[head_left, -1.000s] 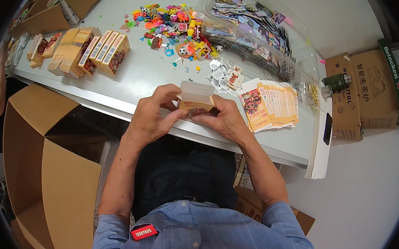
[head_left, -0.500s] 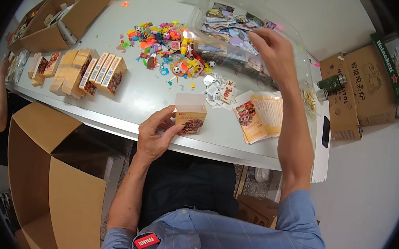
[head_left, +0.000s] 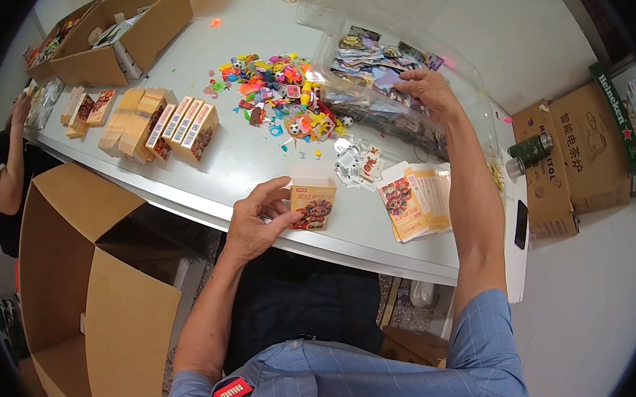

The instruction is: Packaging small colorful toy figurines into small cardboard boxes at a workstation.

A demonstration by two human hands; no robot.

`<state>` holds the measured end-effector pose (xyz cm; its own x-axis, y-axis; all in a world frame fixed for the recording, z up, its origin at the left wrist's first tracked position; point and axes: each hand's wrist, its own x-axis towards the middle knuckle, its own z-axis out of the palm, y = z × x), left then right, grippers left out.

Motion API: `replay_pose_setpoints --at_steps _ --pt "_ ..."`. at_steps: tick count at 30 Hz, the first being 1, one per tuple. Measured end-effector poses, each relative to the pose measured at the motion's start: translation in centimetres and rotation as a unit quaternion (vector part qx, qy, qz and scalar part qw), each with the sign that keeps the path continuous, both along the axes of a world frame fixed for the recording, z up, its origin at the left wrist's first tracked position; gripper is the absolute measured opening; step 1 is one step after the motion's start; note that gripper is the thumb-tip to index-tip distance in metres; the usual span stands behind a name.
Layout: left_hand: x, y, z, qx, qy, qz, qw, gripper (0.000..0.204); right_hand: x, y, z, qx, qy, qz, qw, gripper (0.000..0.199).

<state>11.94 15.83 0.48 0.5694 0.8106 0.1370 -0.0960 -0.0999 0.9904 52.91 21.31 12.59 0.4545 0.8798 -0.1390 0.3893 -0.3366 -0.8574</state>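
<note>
My left hand [head_left: 259, 222] grips a small orange cardboard box [head_left: 312, 205] with cartoon figures printed on its front. The box stands upright by the table's near edge, its top flap raised. My right hand [head_left: 432, 94] reaches into a clear plastic bin [head_left: 327, 65] full of small shiny printed packets [head_left: 372, 61]. Its fingers are drawn together at a purplish packet; whether they hold it is hard to see. Between my hands lie small white printed cards [head_left: 356, 162] in a loose pile and a fanned stack of flat orange cartons [head_left: 413, 203].
Small colourful plastic toys [head_left: 288, 93] are heaped mid-table. Filled orange boxes [head_left: 193, 132] stand in a row at left, near an open cardboard box [head_left: 133, 42]. Another person's arm [head_left: 16, 144] is at the far left. A large open carton [head_left: 114, 317] stands below the table; a phone [head_left: 521, 226] lies at right.
My right hand has lowered into the packets in the clear bin, its fingers closing together. My left hand still holds the orange box. The whole view has shifted slightly.
</note>
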Motion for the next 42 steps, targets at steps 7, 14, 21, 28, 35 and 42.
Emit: replay_pose_setpoints --at_steps 7,14,21,28,35,42 --pt "0.5 0.2 0.1 0.007 -0.008 0.001 1.0 0.06 2.0 -2.0 -0.1 0.095 -0.245 -0.027 0.964 0.031" --pt "0.4 0.1 0.3 -0.002 -0.005 -0.003 1.0 0.061 0.1 -4.4 0.8 0.275 -0.264 -0.117 0.917 0.034" --pt "0.5 0.0 0.0 -0.009 -0.032 0.0 0.999 0.059 -0.2 -6.7 2.5 0.373 -0.239 -0.1 0.891 0.026" --pt "0.4 0.4 0.1 -0.016 -0.054 -0.016 0.998 0.054 -12.4 -10.7 5.5 0.385 -0.385 0.234 0.805 0.01" --pt "0.2 0.4 0.3 -0.027 -0.057 -0.034 0.997 0.054 -15.3 -9.5 3.4 0.354 -0.453 0.374 0.727 0.02" --pt "0.0 0.4 -0.1 -0.024 -0.066 -0.057 0.996 0.052 -16.8 -8.3 4.4 0.276 -0.483 0.47 0.685 0.023"
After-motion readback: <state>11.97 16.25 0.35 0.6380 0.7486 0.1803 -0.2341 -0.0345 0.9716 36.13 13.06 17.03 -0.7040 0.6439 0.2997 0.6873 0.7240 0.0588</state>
